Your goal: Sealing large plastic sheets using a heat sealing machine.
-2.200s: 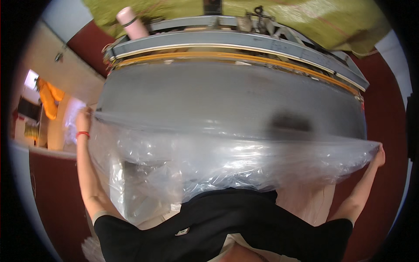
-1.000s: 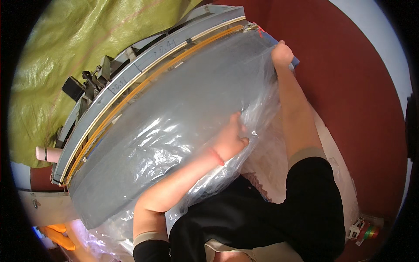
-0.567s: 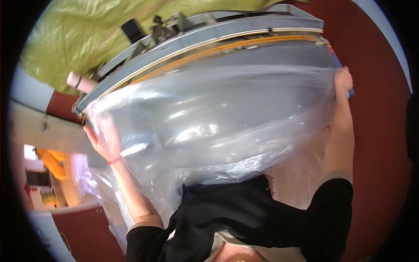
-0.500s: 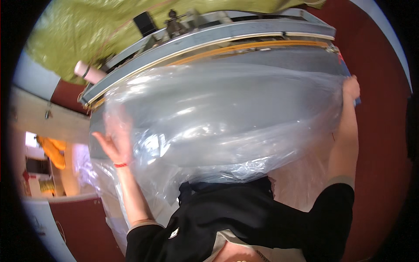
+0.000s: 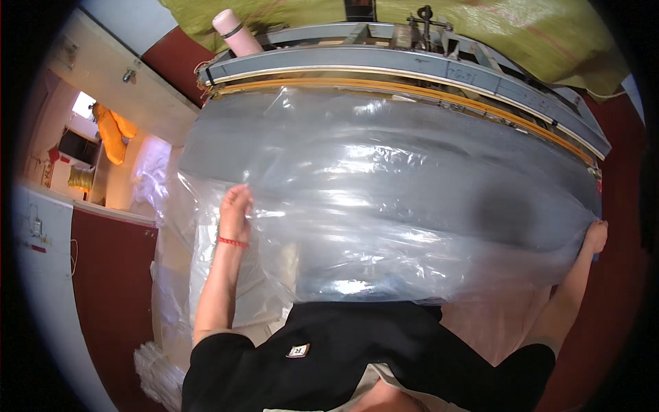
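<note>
Across the smooth, flat grey bench (image 5: 223,120) lies a clear plastic sheet (image 5: 371,220), thin and glossy, creased into long ripples that throw back white glints. Its near part slopes down over the bench's front to the person's black shirt (image 5: 384,350), and its left part hangs in loose, crumpled folds. A round, dark shadow dulls the right half. The hands are well apart: the right hand (image 5: 596,237) is closed on the sheet's right end, where creases gather toward the fist; the left hand (image 5: 235,213) has its fingers curled at the left portion, though whether it grips any film I cannot tell. Along the far edge run orange strips (image 5: 384,83) and a straight-sided grey metal frame (image 5: 371,56), with a pink cylinder (image 5: 237,33) leaning there and wrinkled olive sheeting (image 5: 549,34) behind. Beyond the right hand, a dark red surface (image 5: 621,206) leaves room sideways.
</note>
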